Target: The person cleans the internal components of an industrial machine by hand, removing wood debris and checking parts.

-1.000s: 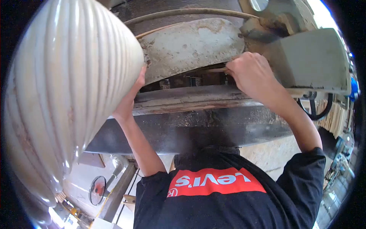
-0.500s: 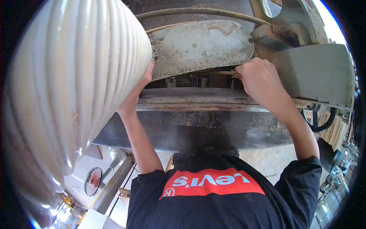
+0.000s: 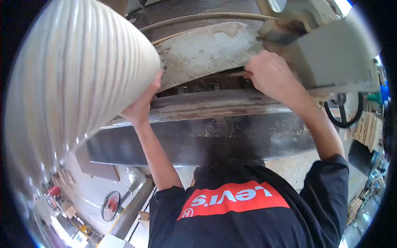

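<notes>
My right hand (image 3: 271, 74) is closed around the end of a thin wooden-looking stick (image 3: 237, 75), which points left into a dark slot. That slot (image 3: 215, 84) lies between a worn grey metal plate (image 3: 206, 47) and the long machine bed (image 3: 206, 140). My left hand (image 3: 140, 105) is at the plate's left end, beside a large ribbed white hose (image 3: 91, 74). One finger reaches up by the hose's edge; the rest are hidden, so what it grips does not show.
A grey metal housing (image 3: 335, 58) and a black handwheel (image 3: 343, 111) stand on the right, with stacked wood strips (image 3: 366, 130) beyond. A curved bar (image 3: 206, 16) crosses above the plate. A round fan (image 3: 111, 205) is at lower left.
The view has tilted and shifted, so the plate and slot now slant. My right hand appears slightly further left, still on the stick. My left hand stays by the hose.
</notes>
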`<state>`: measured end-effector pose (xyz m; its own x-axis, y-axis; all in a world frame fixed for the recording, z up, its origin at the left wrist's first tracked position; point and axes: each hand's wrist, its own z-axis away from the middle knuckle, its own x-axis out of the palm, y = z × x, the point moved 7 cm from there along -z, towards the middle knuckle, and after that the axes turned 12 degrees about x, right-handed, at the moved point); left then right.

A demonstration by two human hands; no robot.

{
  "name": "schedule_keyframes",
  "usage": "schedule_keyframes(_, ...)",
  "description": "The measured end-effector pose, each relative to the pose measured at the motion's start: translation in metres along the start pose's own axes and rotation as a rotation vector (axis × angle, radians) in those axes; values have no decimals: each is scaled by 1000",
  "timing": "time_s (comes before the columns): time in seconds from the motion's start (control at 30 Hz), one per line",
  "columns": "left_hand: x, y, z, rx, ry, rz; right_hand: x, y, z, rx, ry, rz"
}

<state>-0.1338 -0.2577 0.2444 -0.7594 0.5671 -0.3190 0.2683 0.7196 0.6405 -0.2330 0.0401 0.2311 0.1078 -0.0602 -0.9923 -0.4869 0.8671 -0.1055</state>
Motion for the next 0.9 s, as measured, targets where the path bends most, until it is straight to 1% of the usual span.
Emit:
schedule_keyframes(0.07,-7,-1,-6,71,24,-34,4,1,7,67,-20,-6)
schedule_keyframes(0.1,-11,-3,-13,111,26,-58,-13,-2,16,94,145,-160)
schedule_keyframes(0.13,-8,9,-11,141,32,-58,-36,-2,42,126,311,-289)
schedule_keyframes(0.17,-11,16,-8,196,138,21,-47,-6,61,144,469,-441)
schedule_keyframes(0.27,-11,-4,-7,201,165,285,-44,1,124,342,479,-794)
schedule_keyframes(0.33,-10,-4,-12,287,90,154,-7,11,167,481,375,-1122)
schedule_keyframes(0.37,-10,0,-13,313,105,142,25,20,187,560,257,-1293)
schedule_keyframes(0.4,-9,2,-15,311,110,154,57,26,205,626,129,-1477)
schedule_keyframes(0.43,-8,3,-16,310,114,167,81,35,225,693,88,-1573)
schedule_keyframes(0.5,-5,-6,-13,229,101,240,124,44,262,817,-24,-1770)
schedule_keyframes(0.6,-9,9,-12,259,114,17,156,65,306,962,120,-1768)
schedule_keyframes(0.63,-7,17,-12,298,117,116,164,78,314,1017,257,-1649)
schedule_keyframes(0.73,-9,3,-13,199,79,-58,163,119,347,1147,591,-1171)
schedule_keyframes(0.77,-12,3,-14,237,17,-335,165,131,354,1188,627,-1126)
schedule_keyframes(0.8,-16,-45,-23,187,70,51,169,145,362,1237,682,-1087)
schedule_keyframes(0.83,-9,-67,-32,157,79,234,171,156,380,1314,759,-1035)
schedule_keyframes(0.87,-10,-76,-36,78,57,438,166,162,395,1335,808,-991)
schedule_keyframes(0.9,-6,-84,-35,-84,26,772,161,167,409,1374,856,-932)
